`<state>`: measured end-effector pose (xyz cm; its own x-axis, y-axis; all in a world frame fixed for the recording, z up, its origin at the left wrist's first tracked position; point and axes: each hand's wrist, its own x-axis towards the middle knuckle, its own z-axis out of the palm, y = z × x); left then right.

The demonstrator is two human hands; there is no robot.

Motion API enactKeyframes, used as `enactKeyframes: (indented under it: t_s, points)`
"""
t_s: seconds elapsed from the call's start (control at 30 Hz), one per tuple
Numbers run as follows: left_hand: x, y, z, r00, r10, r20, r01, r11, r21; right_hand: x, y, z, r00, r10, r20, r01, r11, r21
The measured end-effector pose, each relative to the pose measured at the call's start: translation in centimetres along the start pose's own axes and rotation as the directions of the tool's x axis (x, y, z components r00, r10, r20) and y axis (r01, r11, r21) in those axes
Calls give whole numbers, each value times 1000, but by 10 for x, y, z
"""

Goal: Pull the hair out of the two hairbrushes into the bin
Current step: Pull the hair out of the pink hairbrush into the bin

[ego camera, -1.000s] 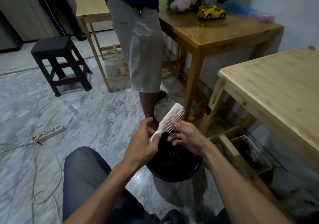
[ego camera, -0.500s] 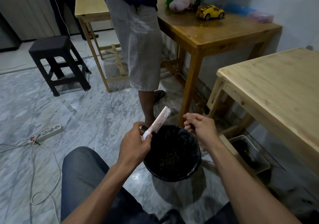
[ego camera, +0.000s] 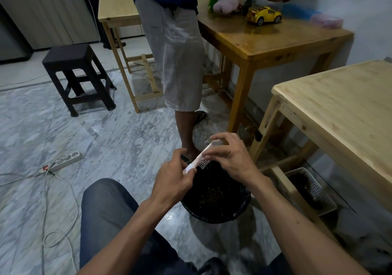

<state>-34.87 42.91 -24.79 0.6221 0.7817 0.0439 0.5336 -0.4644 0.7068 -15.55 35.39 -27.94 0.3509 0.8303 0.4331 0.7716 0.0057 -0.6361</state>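
A pale pink hairbrush (ego camera: 201,159) with white bristles is held slanted above the black bin (ego camera: 214,202), which stands on the floor between my knees. My left hand (ego camera: 174,179) grips its handle at the lower end. My right hand (ego camera: 230,158) lies over the bristle head, fingers curled on the bristles. The bin holds dark bits of hair. Only one hairbrush is in view; any hair under my right fingers is hidden.
A person in grey shorts (ego camera: 176,62) stands just beyond the bin. A light wooden table (ego camera: 343,113) is at right with a white basket (ego camera: 311,190) under it. A brown table (ego camera: 271,39) with a yellow toy car, a black stool (ego camera: 76,73) and a power strip (ego camera: 63,162) surround me.
My right hand, which had pulled away to the right over the bin's edge, has come back onto the brush's bristles. The brush stays in my left hand over the bin.
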Motion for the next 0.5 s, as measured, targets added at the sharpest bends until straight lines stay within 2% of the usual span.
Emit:
enactKeyframes:
  t_s: [0.07, 0.13, 0.2, 0.23, 0.4, 0.5]
  points:
    - [-1, -1, 2, 1000, -2, 13, 2, 1000, 2, 0, -4, 3, 1000, 12, 0, -12, 1000, -8]
    - [-2, 0, 4, 1000, -8, 18, 9, 1000, -4, 1, -9, 4, 980, 197, 13, -197, 972, 131]
    - [-1, 2, 4, 999, -22, 34, 23, 1000, -11, 4, -11, 0, 905, 425, -18, -392, 848, 356]
    - [-1, 2, 4, 999, -28, 42, 28, 999, -18, 4, -10, -4, 869, 492, -43, -432, 799, 418]
    - [3, -1, 3, 999, -30, 22, 30, 1000, -4, 2, -10, -13, 826, 560, -65, -468, 745, 476]
    - [7, -2, 5, 988, -155, 22, 157, 983, -96, 6, -11, -12, 754, 654, -63, -502, 636, 587]
